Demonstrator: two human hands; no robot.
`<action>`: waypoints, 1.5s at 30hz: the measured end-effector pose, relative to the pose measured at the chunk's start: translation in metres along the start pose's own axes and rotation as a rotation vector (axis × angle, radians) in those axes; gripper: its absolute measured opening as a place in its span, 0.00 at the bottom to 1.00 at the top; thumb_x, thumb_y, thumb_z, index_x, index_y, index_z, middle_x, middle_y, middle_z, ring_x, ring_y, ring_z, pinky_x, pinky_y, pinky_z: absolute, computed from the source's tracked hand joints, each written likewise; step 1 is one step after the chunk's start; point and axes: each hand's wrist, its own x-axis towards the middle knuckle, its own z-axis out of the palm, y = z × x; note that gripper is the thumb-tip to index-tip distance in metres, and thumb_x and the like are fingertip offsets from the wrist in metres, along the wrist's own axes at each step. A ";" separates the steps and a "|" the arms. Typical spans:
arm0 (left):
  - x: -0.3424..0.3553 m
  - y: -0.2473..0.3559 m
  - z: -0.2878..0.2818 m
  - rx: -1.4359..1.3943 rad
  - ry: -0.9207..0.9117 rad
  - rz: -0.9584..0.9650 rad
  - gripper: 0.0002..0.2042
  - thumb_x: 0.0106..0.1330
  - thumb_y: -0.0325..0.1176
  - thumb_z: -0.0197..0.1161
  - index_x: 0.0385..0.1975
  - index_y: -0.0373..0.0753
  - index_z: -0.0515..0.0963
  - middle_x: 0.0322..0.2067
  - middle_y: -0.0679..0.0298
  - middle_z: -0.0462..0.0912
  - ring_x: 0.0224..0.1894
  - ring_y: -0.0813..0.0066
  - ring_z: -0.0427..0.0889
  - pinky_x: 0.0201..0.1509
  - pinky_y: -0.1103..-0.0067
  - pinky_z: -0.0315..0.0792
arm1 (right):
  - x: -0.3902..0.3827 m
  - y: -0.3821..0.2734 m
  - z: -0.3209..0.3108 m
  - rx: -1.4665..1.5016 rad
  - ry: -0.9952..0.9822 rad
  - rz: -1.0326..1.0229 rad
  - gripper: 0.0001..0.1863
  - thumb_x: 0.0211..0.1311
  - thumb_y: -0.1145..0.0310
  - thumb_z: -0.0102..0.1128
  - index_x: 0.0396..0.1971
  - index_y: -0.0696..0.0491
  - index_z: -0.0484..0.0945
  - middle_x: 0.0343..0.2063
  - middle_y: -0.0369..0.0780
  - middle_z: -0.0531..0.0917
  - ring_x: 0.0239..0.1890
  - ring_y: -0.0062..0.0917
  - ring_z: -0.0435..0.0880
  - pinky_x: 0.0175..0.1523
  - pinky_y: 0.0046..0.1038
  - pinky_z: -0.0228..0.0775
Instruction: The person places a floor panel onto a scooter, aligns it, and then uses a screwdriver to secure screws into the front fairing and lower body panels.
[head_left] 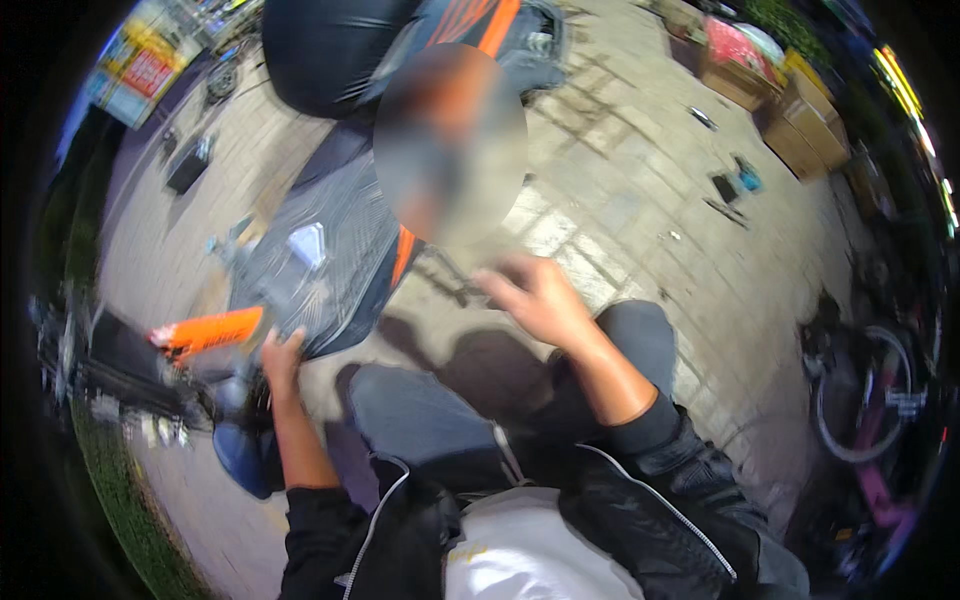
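Ribbed grey panel [350, 225], long axis lower L to upper R. L hand [283, 355] nearer, at its lower edge; R hand [535, 295] apart, R side. Both grips: can't tell, blurred.

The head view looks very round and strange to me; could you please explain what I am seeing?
There is no machine here. A wide fisheye camera, worn on a person's head, looks down, so straight edges bend. The bare left hand is at the near edge of a dark-grey, ridged panel, beside a bright orange, elongated piece. The bare right hand is apart from the panel, too blurred to tell whether its grip holds anything. On the pale paved ground stand brown cardboard boxes.
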 end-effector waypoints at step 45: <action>-0.014 0.156 -0.030 0.237 0.327 0.603 0.31 0.53 0.40 0.68 0.54 0.30 0.68 0.42 0.59 0.72 0.37 0.72 0.73 0.39 0.79 0.69 | -0.008 0.007 -0.029 -0.233 -0.001 0.220 0.15 0.62 0.68 0.56 0.39 0.66 0.75 0.29 0.43 0.81 0.31 0.21 0.78 0.39 0.22 0.71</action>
